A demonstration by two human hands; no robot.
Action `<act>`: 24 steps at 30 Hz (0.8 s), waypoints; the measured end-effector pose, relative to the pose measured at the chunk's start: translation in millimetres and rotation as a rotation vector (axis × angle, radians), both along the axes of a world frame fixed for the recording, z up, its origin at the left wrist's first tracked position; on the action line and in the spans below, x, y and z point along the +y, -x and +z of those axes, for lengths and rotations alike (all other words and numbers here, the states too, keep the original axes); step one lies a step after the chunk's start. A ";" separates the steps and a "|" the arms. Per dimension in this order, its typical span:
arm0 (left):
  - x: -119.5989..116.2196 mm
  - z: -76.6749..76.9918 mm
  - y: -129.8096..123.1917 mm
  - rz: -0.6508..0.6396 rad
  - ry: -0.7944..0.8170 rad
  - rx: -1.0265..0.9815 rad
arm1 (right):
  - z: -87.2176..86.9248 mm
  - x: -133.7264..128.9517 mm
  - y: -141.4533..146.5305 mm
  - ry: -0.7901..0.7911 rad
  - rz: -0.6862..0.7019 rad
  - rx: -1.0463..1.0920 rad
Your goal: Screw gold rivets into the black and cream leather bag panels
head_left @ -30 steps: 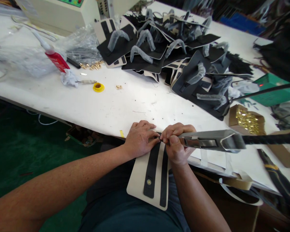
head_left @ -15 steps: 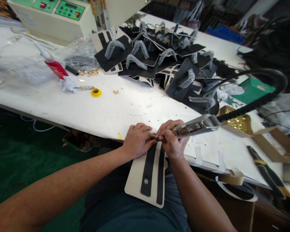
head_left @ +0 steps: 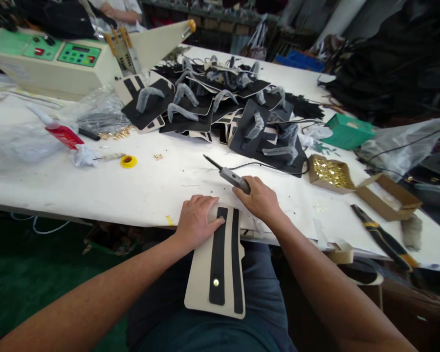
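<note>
A beige panel (head_left: 201,264) with two black strips rests across my lap and the table's front edge. One strip carries a round brass-coloured rivet or screw head (head_left: 216,282). My left hand (head_left: 198,220) holds the panel near its far end, thumb laid over the strip and fingers at the panel's left side. In my right hand (head_left: 260,198) is a slim grey electric screwdriver (head_left: 229,177), fingers wrapped round its rear end. Its long dark bit points up and left over the white table, apart from the panel.
Black panels with plastic-wrapped handles (head_left: 190,105) are piled at the back. A yellow ring (head_left: 128,161), small brass parts (head_left: 158,157) and a red glue bottle (head_left: 64,134) lie left. Rightward are a box of brass pieces (head_left: 330,173) and pliers (head_left: 383,237). A person (head_left: 121,12) is behind the machine.
My right hand has lifted the screwdriver off the panel's far end and turned it so the bit points away. My left hand stays on the panel. The view has shifted right.
</note>
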State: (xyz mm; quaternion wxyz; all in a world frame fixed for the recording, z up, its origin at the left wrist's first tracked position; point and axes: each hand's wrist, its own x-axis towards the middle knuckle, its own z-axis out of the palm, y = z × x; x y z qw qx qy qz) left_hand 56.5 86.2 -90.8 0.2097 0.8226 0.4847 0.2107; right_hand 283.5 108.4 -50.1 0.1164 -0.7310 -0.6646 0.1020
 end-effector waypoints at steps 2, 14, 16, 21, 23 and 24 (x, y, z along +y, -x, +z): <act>3.5 2.4 -1.7 0.006 0.011 0.062 | -11.8 -2.7 -5.9 -0.001 0.049 -0.081; 23.6 27.7 -12.4 -0.003 0.234 0.261 | -20.1 -63.1 11.6 -0.198 0.369 0.304; 23.7 31.5 -14.7 -0.011 0.262 0.266 | -24.1 -61.6 9.6 -0.165 0.361 0.317; 23.6 36.7 -16.4 -0.036 0.305 0.208 | -24.6 -50.2 2.7 -0.058 0.339 0.334; 22.8 35.4 -14.7 -0.055 0.322 0.178 | -24.5 -49.2 3.6 -0.006 0.302 0.410; 21.9 33.5 -13.4 -0.067 0.321 0.156 | -25.2 -49.9 4.8 0.005 0.291 0.454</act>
